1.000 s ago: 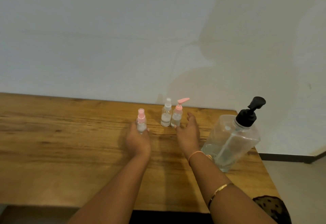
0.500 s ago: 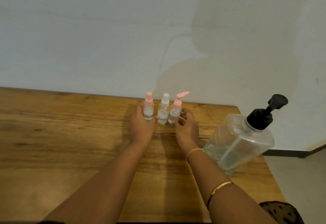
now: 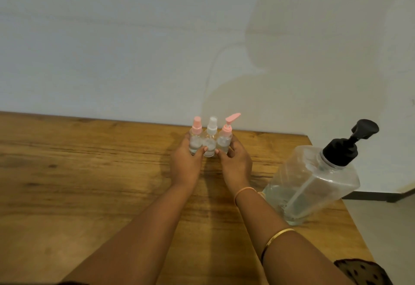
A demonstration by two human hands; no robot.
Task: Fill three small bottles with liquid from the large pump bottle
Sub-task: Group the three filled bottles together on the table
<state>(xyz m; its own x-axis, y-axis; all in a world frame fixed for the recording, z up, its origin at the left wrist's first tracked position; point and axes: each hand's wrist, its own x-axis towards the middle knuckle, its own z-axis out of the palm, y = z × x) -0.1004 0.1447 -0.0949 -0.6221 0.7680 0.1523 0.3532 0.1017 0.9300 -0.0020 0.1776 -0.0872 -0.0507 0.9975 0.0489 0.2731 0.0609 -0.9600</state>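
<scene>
Currently: one tight, touching row of three upright items stands on the tabletop, upper centre of the frame, close to the wall.
Row, left end: pink-capped spray bottle.
Row, middle: white-capped bottle, pressed between its two neighbours.
Row, right end: pink pump-top bottle.
Grip of left hand: fingers and thumb wrap the pink-capped spray bottle.
Grip of right hand: fingers and thumb wrap the pink pump-top bottle.
Reason for grip: judged as squeezing inward from both ends, so the set stays bunched and upright.
Caps: all three fitted; fill levels cannot be read.
Source: large pump bottle at lower right of the frame, well apart from the row, just beside the right forearm.
Source condition: black pump head fitted; clear liquid sits low in the body.
</scene>
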